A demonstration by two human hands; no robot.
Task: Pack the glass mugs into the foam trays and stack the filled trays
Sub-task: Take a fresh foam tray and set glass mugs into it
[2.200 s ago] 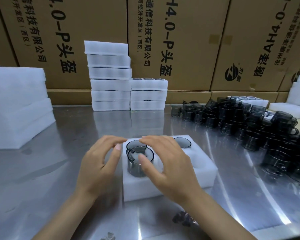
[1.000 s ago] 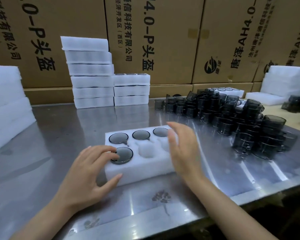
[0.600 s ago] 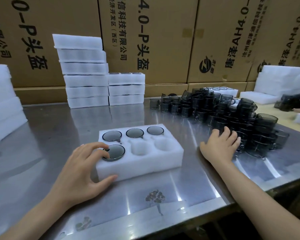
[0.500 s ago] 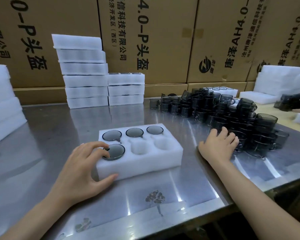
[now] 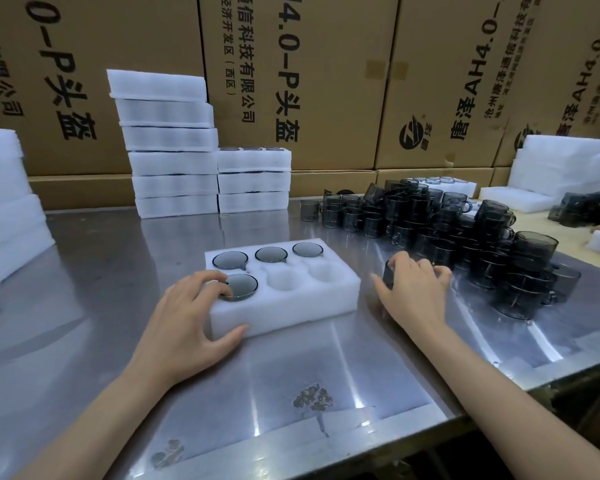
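Note:
A white foam tray (image 5: 291, 306) lies in front of me on the steel table. Three dark glass mugs fill its back row, and another mug (image 5: 243, 287) sits in the front left pocket. The two other front pockets hold nothing. My left hand (image 5: 191, 317) rests on the tray's front left corner, fingertips at that mug's rim and thumb against the tray's side. Right of the tray, my right hand (image 5: 416, 289) grips a loose smoky glass mug (image 5: 390, 273). A big pile of the same mugs (image 5: 465, 237) spreads to the right.
Two stacks of foam trays (image 5: 170, 161) (image 5: 253, 181) stand at the back against cardboard boxes (image 5: 326, 81). More foam (image 5: 4, 202) is piled at the left edge and more (image 5: 561, 161) at the far right. The table's front edge (image 5: 361, 441) runs close below my arms.
My right hand left the tray, reached right to the mug pile and has closed on one mug, drawing it toward the tray. My left hand stayed on the tray's front left corner.

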